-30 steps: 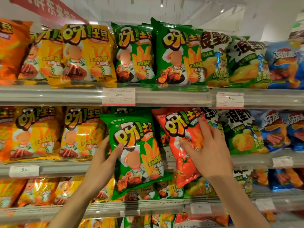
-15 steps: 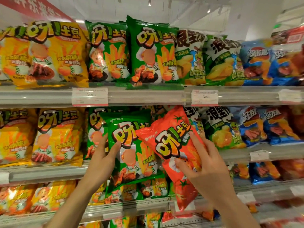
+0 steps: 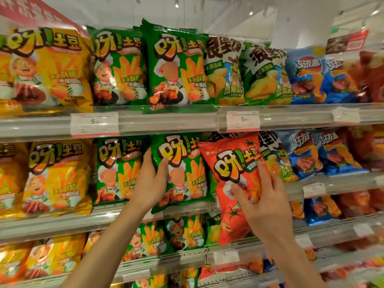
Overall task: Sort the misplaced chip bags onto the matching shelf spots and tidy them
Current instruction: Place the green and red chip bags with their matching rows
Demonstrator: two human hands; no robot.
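Head view: the left hand (image 3: 150, 183) grips the left edge of a green chip bag (image 3: 182, 173), thumb on its front and fingers behind, holding it upright on the middle shelf (image 3: 52, 223) just beside a second green bag (image 3: 118, 171) of the same kind. The right hand (image 3: 264, 204) is clamped on a red chip bag (image 3: 232, 183), fingers spread over its front, thumb low on the face. This red bag tilts, top leaning left, and hangs in front of the shelf edge, overlapping white-and-green bags (image 3: 276, 161) behind it. Its bottom drops past the middle shelf rail to the row below.

Both held bags carry big yellow-orange lettering "呀!土豆"; the red one shows tomatoes, the green one a chef figure with fries and "香浓酥脆". The same name sits on yellow bags (image 3: 56, 175) to the left. Blue bags (image 3: 324, 154) on the right bear "好友趣". Price tags on the upper rail: one (image 3: 94, 124) reads "5", another (image 3: 242, 120) "5.90"; the finer print is too small to read.

The rows are packed tight, bag touching bag. The green bag's bottom sticks out over the shelf lip. Free room lies only in front of the shelves, where the forearms reach
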